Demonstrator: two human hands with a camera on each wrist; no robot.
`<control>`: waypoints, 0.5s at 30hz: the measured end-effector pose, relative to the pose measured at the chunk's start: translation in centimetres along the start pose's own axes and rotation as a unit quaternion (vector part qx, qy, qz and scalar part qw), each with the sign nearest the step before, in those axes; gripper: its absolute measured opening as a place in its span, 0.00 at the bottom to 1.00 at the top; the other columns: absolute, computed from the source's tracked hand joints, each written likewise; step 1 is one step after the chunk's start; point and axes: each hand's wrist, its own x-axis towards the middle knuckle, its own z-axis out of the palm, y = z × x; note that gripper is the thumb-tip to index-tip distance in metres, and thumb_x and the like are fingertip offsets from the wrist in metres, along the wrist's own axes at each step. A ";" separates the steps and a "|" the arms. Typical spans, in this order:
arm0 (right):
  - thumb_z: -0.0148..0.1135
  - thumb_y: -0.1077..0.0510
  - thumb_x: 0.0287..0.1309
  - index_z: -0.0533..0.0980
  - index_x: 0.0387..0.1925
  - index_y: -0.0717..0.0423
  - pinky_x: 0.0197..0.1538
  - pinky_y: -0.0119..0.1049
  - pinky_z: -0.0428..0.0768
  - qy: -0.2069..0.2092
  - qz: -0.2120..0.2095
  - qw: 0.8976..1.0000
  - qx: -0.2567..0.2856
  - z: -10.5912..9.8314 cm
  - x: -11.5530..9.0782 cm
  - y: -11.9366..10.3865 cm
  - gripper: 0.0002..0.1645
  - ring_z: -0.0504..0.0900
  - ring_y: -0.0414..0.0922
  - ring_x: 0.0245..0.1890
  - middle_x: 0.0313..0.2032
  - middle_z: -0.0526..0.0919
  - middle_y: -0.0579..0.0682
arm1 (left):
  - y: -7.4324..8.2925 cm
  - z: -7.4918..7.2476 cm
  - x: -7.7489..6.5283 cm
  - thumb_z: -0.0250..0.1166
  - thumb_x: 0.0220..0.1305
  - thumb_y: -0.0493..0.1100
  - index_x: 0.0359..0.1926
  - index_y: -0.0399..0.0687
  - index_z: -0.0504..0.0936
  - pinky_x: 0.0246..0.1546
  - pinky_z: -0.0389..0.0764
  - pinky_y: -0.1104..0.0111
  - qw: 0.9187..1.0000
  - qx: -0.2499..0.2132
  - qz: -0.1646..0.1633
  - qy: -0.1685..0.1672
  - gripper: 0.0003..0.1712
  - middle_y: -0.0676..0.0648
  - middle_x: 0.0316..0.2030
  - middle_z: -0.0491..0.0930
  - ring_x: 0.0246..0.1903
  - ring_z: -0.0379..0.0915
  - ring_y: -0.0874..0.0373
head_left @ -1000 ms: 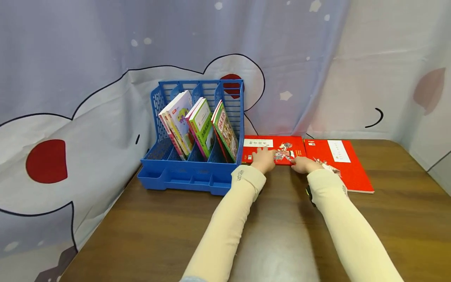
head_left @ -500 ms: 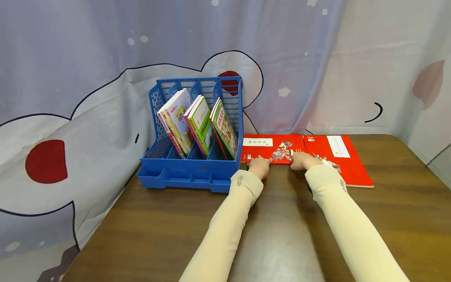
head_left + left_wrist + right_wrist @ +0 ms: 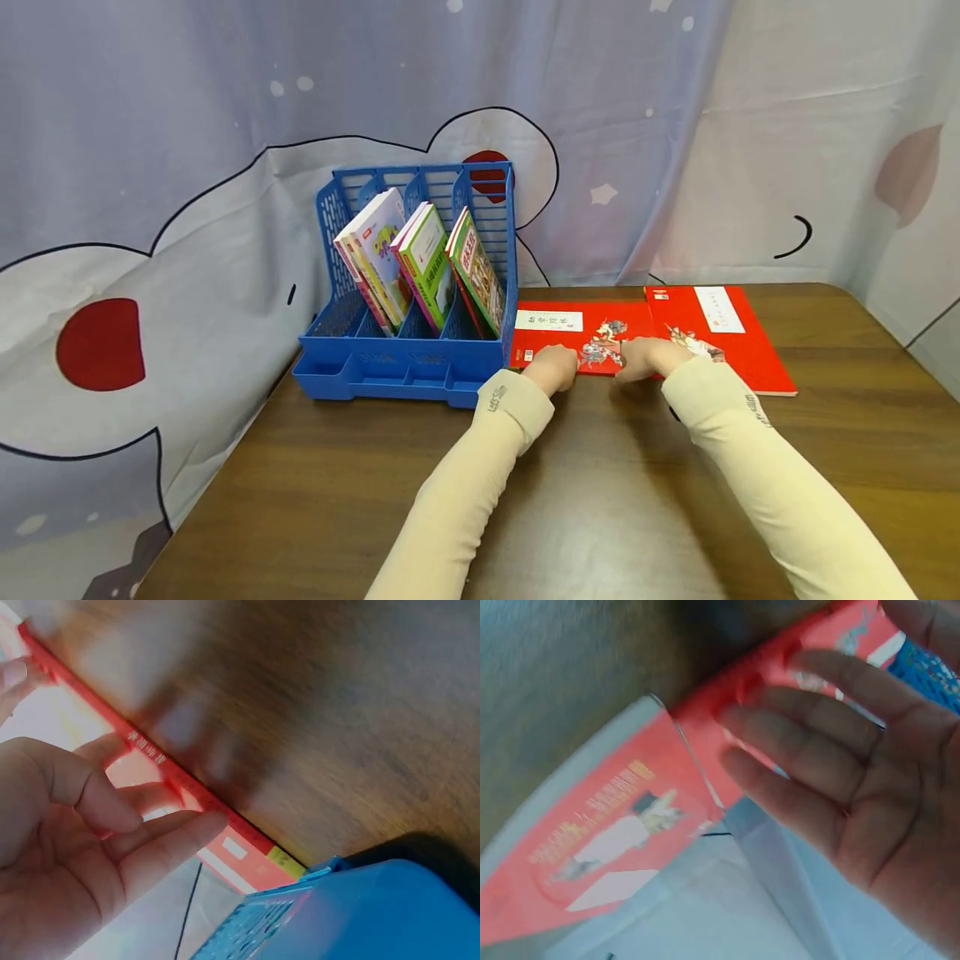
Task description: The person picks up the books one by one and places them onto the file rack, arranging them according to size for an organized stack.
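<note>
A red book (image 3: 630, 315) with a white title label lies flat beside the blue file rack, its spine towards me. My left hand (image 3: 551, 368) is at the near edge by the rack; the left wrist view shows its fingertips touching the spine (image 3: 174, 772), with the thumb bent above. My right hand (image 3: 645, 358) is at the book's near right corner. Its fingers, mostly straight, touch the red cover (image 3: 731, 697) in the right wrist view. A second red book (image 3: 757, 354) lies to the right, close against the first.
At the back left stands the blue file rack (image 3: 405, 371). Its compartments hold leaning white books (image 3: 384, 242), green books (image 3: 429, 258) and a picture-covered book (image 3: 480, 271). A patterned curtain (image 3: 615, 133) hangs behind the wooden table (image 3: 315, 492).
My left hand has shifted from the cover to the near edge. The left red book has slid towards me, with both hands moving back alongside it. The right book stays put.
</note>
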 end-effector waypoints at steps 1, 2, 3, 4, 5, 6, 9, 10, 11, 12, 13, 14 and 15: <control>0.61 0.49 0.52 0.74 0.33 0.66 0.45 0.43 0.76 -0.018 0.001 1.000 0.004 -0.1 -0.2 -0.1 0.21 0.76 0.49 0.34 0.33 0.80 0.57 | 0.1 -0.1 -0.3 0.52 0.70 0.43 0.43 0.48 0.84 0.45 0.78 0.71 1.000 0.001 0.005 -0.002 0.14 0.49 0.46 0.83 0.45 0.79 0.58; 0.61 0.49 0.53 0.74 0.33 0.66 0.44 0.42 0.76 -0.036 0.002 0.999 0.012 -0.2 -0.5 -0.3 0.21 0.75 0.48 0.33 0.32 0.78 0.56 | 0.1 -0.2 -0.5 0.53 0.69 0.42 0.42 0.48 0.83 0.43 0.78 0.71 1.000 0.001 0.009 -0.004 0.12 0.49 0.45 0.83 0.43 0.79 0.58; 0.62 0.49 0.54 0.73 0.33 0.66 0.42 0.42 0.76 -0.054 0.007 0.998 0.021 -0.3 -0.7 -0.5 0.21 0.74 0.48 0.32 0.31 0.77 0.55 | 0.2 -0.3 -0.7 0.54 0.67 0.42 0.42 0.48 0.83 0.42 0.78 0.71 1.000 0.003 0.012 -0.005 0.12 0.49 0.44 0.84 0.42 0.79 0.58; 0.63 0.50 0.54 0.72 0.33 0.65 0.40 0.40 0.75 -0.068 0.011 0.997 0.034 -0.4 -0.9 -0.8 0.20 0.73 0.46 0.32 0.30 0.75 0.53 | 0.3 -0.4 -0.9 0.55 0.66 0.41 0.41 0.48 0.83 0.40 0.77 0.71 1.000 0.008 0.016 -0.004 0.11 0.50 0.43 0.84 0.40 0.79 0.59; 0.63 0.51 0.55 0.72 0.35 0.65 0.40 0.39 0.74 -0.082 0.012 0.995 0.048 -0.5 -1.2 -1.0 0.19 0.72 0.46 0.32 0.30 0.74 0.52 | 0.5 -0.5 -1.1 0.56 0.65 0.40 0.41 0.48 0.83 0.38 0.77 0.71 1.000 0.014 0.019 -0.005 0.10 0.50 0.42 0.84 0.39 0.78 0.59; 0.63 0.52 0.55 0.71 0.36 0.65 0.40 0.38 0.74 -0.094 0.014 0.994 0.056 -0.5 -1.4 -1.3 0.19 0.71 0.46 0.33 0.31 0.73 0.52 | 0.7 -0.5 -1.3 0.57 0.63 0.39 0.40 0.48 0.83 0.37 0.77 0.72 1.000 0.019 0.020 -0.008 0.09 0.51 0.41 0.84 0.37 0.77 0.60; 0.64 0.54 0.55 0.71 0.36 0.64 0.36 0.35 0.73 -0.120 0.007 0.991 0.054 -0.6 -1.9 -1.9 0.17 0.70 0.45 0.32 0.30 0.71 0.50 | 1.4 -0.6 -1.9 0.60 0.60 0.39 0.38 0.49 0.83 0.34 0.77 0.71 0.999 0.033 0.026 -0.024 0.08 0.52 0.40 0.83 0.36 0.76 0.60; 0.64 0.55 0.55 0.71 0.35 0.63 0.35 0.34 0.72 -0.125 0.004 0.991 0.053 -0.6 -2.1 -2.1 0.16 0.70 0.45 0.32 0.29 0.71 0.49 | 1.6 -0.6 -2.0 0.60 0.60 0.40 0.38 0.50 0.83 0.34 0.78 0.71 0.999 0.037 0.028 -0.028 0.07 0.53 0.41 0.83 0.36 0.77 0.60; 0.64 0.55 0.55 0.71 0.34 0.63 0.33 0.33 0.71 -0.130 0.001 0.990 0.047 -0.6 -2.2 -2.3 0.15 0.69 0.44 0.30 0.28 0.70 0.48 | 1.8 -0.6 -2.2 0.60 0.59 0.40 0.37 0.50 0.83 0.34 0.78 0.70 0.998 0.040 0.029 -0.033 0.07 0.53 0.40 0.83 0.36 0.77 0.60; 0.64 0.54 0.55 0.71 0.31 0.62 0.30 0.31 0.69 -0.133 -0.001 0.990 0.041 -0.6 -2.3 -2.4 0.15 0.68 0.43 0.27 0.26 0.69 0.48 | 2.0 -0.6 -2.4 0.61 0.59 0.41 0.37 0.51 0.83 0.34 0.79 0.70 0.998 0.040 0.029 -0.036 0.07 0.54 0.40 0.83 0.37 0.78 0.60; 0.65 0.54 0.55 0.71 0.30 0.61 0.29 0.30 0.67 -0.136 -0.002 0.990 0.039 -0.6 -2.4 -2.6 0.15 0.67 0.42 0.26 0.25 0.68 0.47 | 2.1 -0.6 -2.5 0.61 0.58 0.42 0.36 0.51 0.83 0.34 0.79 0.69 0.998 0.042 0.031 -0.037 0.06 0.54 0.40 0.83 0.37 0.78 0.60; 0.64 0.54 0.55 0.70 0.30 0.60 0.28 0.30 0.66 -0.139 0.000 0.989 0.042 -0.7 -2.4 -2.7 0.15 0.66 0.42 0.25 0.24 0.68 0.47 | 2.1 -0.6 -2.6 0.61 0.58 0.42 0.36 0.52 0.83 0.33 0.80 0.69 0.998 0.042 0.030 -0.037 0.06 0.54 0.39 0.83 0.37 0.78 0.60; 0.64 0.54 0.56 0.70 0.30 0.60 0.27 0.30 0.67 -0.143 0.004 0.988 0.051 -0.7 -2.3 -2.7 0.15 0.66 0.41 0.24 0.24 0.68 0.48 | 2.1 -0.6 -2.6 0.62 0.58 0.42 0.35 0.52 0.83 0.33 0.79 0.69 0.998 0.041 0.028 -0.036 0.05 0.54 0.39 0.83 0.36 0.78 0.60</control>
